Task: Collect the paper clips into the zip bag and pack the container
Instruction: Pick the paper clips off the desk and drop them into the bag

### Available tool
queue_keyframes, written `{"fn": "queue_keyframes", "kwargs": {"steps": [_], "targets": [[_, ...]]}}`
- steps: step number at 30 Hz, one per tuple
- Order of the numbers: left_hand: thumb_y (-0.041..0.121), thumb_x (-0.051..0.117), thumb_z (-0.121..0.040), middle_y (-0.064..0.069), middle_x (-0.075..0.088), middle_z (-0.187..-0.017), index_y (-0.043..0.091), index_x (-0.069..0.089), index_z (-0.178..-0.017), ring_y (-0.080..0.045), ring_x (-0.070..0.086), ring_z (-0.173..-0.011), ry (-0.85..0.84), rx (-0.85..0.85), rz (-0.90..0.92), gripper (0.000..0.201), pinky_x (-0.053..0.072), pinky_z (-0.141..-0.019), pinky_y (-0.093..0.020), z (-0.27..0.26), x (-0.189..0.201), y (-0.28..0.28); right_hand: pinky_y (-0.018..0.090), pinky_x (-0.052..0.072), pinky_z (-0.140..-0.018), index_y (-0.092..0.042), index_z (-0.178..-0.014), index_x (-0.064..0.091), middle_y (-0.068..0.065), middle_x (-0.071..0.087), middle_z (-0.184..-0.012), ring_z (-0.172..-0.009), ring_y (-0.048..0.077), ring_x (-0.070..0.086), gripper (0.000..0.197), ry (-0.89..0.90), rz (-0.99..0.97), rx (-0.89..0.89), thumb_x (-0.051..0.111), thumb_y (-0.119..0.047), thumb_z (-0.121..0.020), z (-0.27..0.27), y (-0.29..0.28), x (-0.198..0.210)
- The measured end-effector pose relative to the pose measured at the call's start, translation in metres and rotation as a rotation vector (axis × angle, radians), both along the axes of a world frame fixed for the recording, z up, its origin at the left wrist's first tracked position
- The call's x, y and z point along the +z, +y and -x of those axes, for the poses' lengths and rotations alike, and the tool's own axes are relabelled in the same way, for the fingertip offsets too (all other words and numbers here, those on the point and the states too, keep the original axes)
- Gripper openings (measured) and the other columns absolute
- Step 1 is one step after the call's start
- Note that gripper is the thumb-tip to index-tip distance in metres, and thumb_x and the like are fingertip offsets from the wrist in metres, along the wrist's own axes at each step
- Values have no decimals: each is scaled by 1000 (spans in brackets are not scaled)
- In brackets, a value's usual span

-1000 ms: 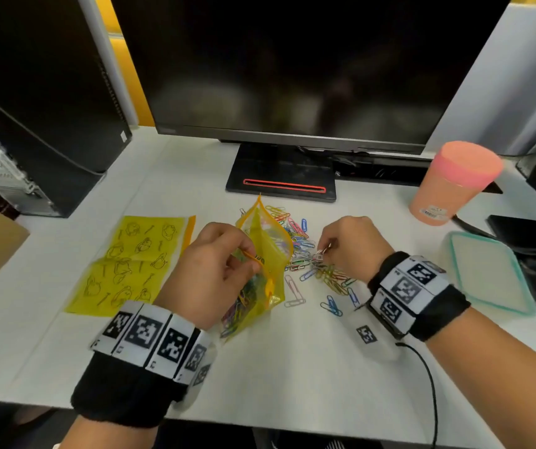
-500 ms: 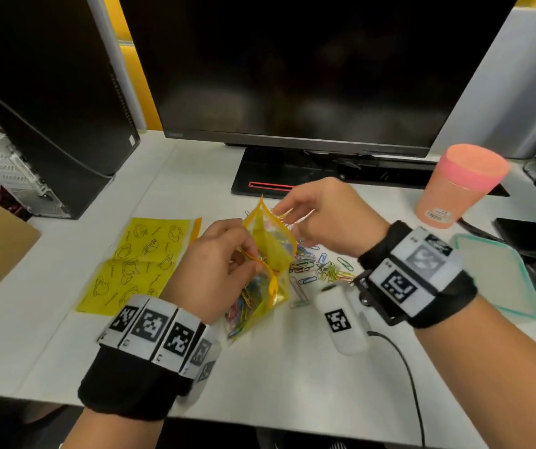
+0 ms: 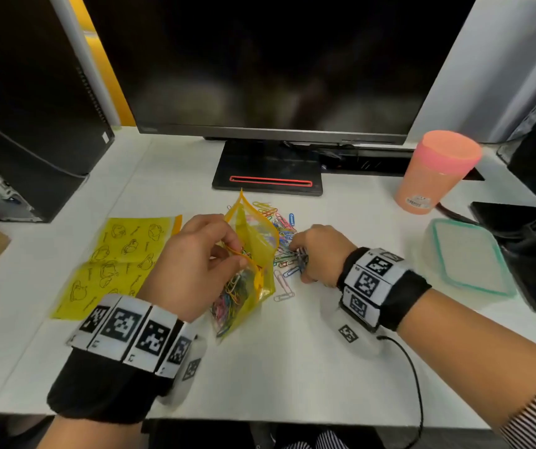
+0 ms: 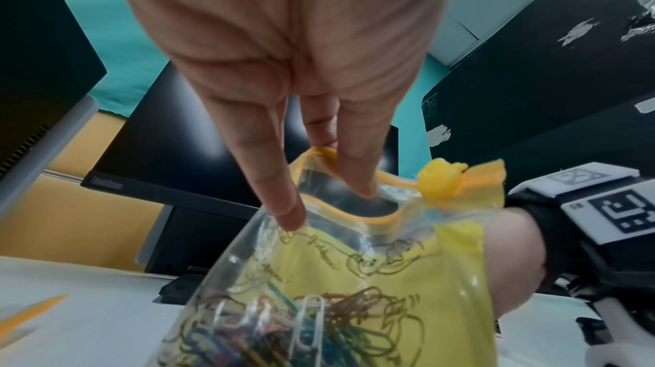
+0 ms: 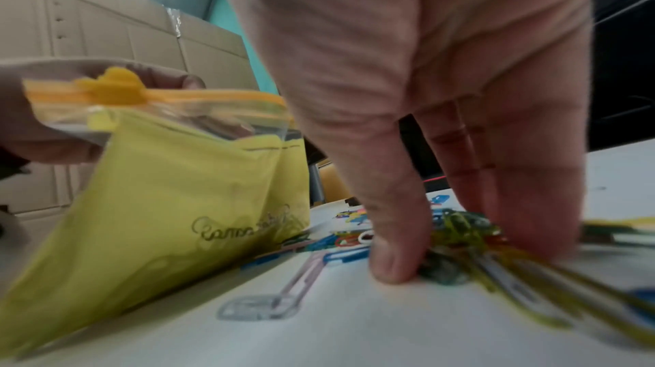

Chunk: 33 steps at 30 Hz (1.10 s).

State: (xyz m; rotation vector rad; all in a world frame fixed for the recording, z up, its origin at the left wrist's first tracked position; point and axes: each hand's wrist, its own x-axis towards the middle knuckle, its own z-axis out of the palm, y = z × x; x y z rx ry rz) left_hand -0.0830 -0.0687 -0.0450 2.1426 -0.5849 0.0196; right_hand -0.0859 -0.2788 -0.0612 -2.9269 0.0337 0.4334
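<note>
A pink cup point(image 3: 435, 171) and a teal-rimmed lid point(image 3: 467, 256) stood right of the monitor point(image 3: 273, 66); a flat yellow bag point(image 3: 114, 264) lay left. The white bench point(image 3: 286, 361) carried loose paper clips point(image 3: 284, 251). The left hand point(image 3: 195, 270) pinched the zip bag point(image 3: 253, 264) open at its rim, clips inside. The right hand point(image 3: 321, 254) pressed down, fingers curled around a cluster of clips beside the bag.

Left hand point(image 3: 195, 264) raised just left of zip bag point(image 3: 253, 254), fingers pinching its open rim, wrist band toward camera. Right hand point(image 3: 320, 254) low, just right of zip bag, fingertips point(image 5: 393, 264) curled, pinching paper clips point(image 5: 457, 236).
</note>
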Motion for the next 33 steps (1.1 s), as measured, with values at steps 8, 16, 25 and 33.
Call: {"fn": "queue_keyframes", "kwargs": {"steps": [8, 16, 25, 33], "targets": [[10, 74, -74, 16, 48, -108, 24, 59, -74, -5, 64, -73, -2, 21, 1, 20, 42, -64, -1, 1, -1, -1, 29, 49, -80, -4, -102, 72, 16, 68, -108, -102, 32, 63, 26, -90, -32, -16, 56, 0, -81, -18, 10, -3], [11, 74, -74, 30, 42, -102, 21, 60, -76, -6, 64, -77, -4, -3, -18, 17, 44, -63, -3, 0, -1, -7, 18, 50, -68, -8, -79, 77, 4, 68, -72, -69, 16, 60, 18, -205, -332, -236, 66, 6, -75, -16, -22, 15], [11, 75, -73, 26, 45, -103, 21, 61, -75, -10, 65, -77, -14, -7, -27, 18, 47, -62, -8, -1, -1, -7, 17, 45, -53, -15, -75, 76, -12, 56, -53, -51, 0, 53, 15, -280, -471, 7, 77, -4, -67, -17, 41, 75], [8, 75, -73, 26, 47, -102, 16, 62, -76, -8, 63, -72, -4, 20, 0, 15, 42, -64, -1, 0, -1, 2, 22, 59, -66, -16, -111, 63, 11, 69, -108, -74, 22, 68, 37, -164, -409, -199, 74, -15, -75, -20, -6, 52]]}}
